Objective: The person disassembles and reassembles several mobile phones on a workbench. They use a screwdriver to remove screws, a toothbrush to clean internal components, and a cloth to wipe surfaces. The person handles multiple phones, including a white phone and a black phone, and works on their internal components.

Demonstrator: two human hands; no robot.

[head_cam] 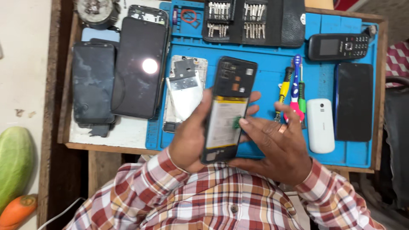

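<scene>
My left hand (189, 136) grips an opened smartphone (228, 108) from the left side, its back cover off, with the battery and black inner frame facing up. My right hand (277, 142) reaches in from the right; its fingertips pinch a small green part (237, 122) at the phone's right edge. A ring sits on one right finger. Both hands hover above the blue repair mat (264, 68).
On the mat lie a bare phone chassis (184, 91), screwdrivers and a toothbrush (294, 91), a white keypad phone (320, 125), a dark smartphone (353, 102), a black keypad phone (338, 46) and a bit set case (251, 21). Several black screens (119, 72) lie at left.
</scene>
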